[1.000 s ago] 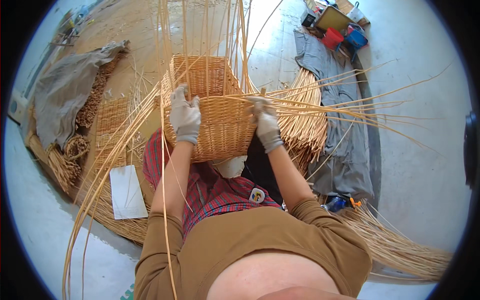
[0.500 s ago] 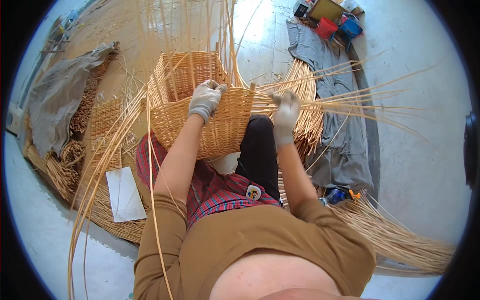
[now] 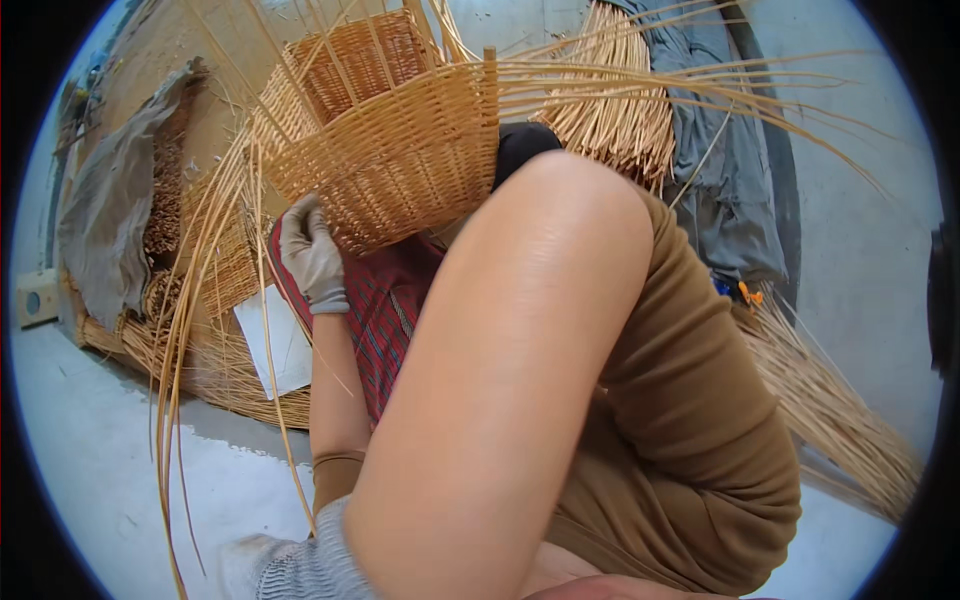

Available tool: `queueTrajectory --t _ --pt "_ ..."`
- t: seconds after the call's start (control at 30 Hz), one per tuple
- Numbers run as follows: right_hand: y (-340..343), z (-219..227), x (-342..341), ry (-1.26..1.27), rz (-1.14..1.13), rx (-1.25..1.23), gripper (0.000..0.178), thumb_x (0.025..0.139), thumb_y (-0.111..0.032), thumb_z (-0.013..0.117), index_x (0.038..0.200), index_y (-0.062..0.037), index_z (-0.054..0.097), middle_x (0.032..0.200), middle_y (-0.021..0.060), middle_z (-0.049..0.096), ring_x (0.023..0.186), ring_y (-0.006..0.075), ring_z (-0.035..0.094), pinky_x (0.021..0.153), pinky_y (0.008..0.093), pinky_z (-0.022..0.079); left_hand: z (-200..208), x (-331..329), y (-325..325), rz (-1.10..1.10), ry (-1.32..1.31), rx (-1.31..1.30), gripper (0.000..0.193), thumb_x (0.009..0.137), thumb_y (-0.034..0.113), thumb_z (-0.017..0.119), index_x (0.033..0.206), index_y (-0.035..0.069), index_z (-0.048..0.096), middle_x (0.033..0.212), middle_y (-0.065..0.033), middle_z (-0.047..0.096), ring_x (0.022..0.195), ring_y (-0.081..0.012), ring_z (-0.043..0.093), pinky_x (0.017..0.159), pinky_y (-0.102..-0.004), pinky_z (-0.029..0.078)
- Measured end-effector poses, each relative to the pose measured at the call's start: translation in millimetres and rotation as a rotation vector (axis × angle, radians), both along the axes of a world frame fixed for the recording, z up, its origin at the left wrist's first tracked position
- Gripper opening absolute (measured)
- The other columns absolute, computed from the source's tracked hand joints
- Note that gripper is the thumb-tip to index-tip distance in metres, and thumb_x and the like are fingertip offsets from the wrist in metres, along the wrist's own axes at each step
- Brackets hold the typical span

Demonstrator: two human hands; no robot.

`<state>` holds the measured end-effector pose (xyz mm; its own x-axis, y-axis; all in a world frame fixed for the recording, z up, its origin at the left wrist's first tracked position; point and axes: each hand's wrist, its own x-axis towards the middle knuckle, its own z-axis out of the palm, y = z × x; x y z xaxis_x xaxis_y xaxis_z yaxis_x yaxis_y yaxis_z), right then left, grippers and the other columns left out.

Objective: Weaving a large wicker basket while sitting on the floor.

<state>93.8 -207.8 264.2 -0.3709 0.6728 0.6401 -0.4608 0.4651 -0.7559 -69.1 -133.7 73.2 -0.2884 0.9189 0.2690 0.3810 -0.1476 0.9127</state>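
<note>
A half-woven wicker basket [image 3: 400, 160] rests tilted over my lap, with long loose rods fanning from it to the left, the right and upward. At its lower left corner is my left hand [image 3: 315, 255], in a pale work glove, fingers curled against the weave and gripping that corner. My right forearm crosses in front of my body and fills the middle of the view. Low on the left, my right hand [image 3: 240, 568] shows only as a bit of glove with a grey cuff at the bottom edge; its fingers are hidden. A red checked cloth [image 3: 385, 300] covers my lap.
Cut rods [image 3: 610, 110] lie bundled beyond the basket, beside a grey cloth [image 3: 715, 170]. Another rod bundle [image 3: 840, 400] is at the lower right. On the left are a grey cover [image 3: 115, 190] over more rods, a woven panel [image 3: 225, 260] and a white sheet [image 3: 275, 340].
My right hand has left the rods on the right and swung across my body to the lower left. The left hand has moved from the basket's top edge down to its lower left corner.
</note>
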Motion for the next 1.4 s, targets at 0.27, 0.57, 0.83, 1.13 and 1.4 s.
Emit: queueTrajectory --t 0.27,0.57,0.83,1.13,1.4 --pt "30.6 44.1 -10.2 -0.201 -0.179 0.167 0.013 0.085 -0.014 0.065 0.089 -0.0022 0.069 0.094 0.0106 0.070 0.079 0.0244 0.067 0.069 0.0376 0.054 -8.5 -8.2 22.6 -0.063 0.074 0.047 0.016 0.098 0.005 0.059 0.112 0.001 0.065 0.105 -0.0078 0.066 0.096 -0.0145 0.061 0.087 -0.0275 0.050" --pt "95.4 1.3 -87.8 -0.072 -0.224 0.016 0.025 0.092 -0.021 0.061 0.108 -0.0022 0.059 0.109 0.0140 0.065 0.098 0.0280 0.062 0.086 0.0383 0.048 -59.0 -116.6 52.9 0.101 0.966 0.483 0.034 0.096 0.022 0.054 0.128 0.015 0.060 0.097 -0.0058 0.070 0.079 -0.0220 0.066 0.069 -0.0413 0.054" --pt "268.5 -123.6 -97.1 -0.521 -0.676 -0.929 0.106 0.084 -0.062 0.067 0.145 0.0147 0.026 0.142 0.0322 0.046 0.138 0.0342 0.041 0.115 0.0322 0.031 3.2 -52.4 47.7 0.016 0.695 -0.056 0.072 0.085 0.037 0.073 0.147 0.028 0.039 0.090 -0.0091 0.067 0.070 -0.0264 0.065 0.060 -0.0406 0.050" --pt "264.9 -127.6 -104.0 -0.441 -0.371 -0.893 0.099 0.080 -0.063 0.070 0.146 0.0039 0.038 0.138 0.0253 0.051 0.126 0.0292 0.052 0.100 0.0358 0.047 28.7 -70.0 45.8 -0.035 0.694 -0.175 0.082 0.077 0.032 0.081 0.146 0.032 0.037 0.095 -0.0130 0.070 0.073 -0.0319 0.067 0.062 -0.0451 0.049" --pt "274.7 -131.7 -110.7 -0.550 -1.086 -0.812 0.071 0.089 -0.046 0.067 0.144 -0.0097 0.042 0.102 0.0161 0.065 0.097 0.0242 0.065 0.086 0.0416 0.050 33.6 -53.3 74.3 -0.133 0.848 -0.164 0.082 0.075 0.037 0.082 0.142 0.029 0.036 0.080 -0.0146 0.067 0.064 -0.0362 0.064 0.057 -0.0452 0.047"
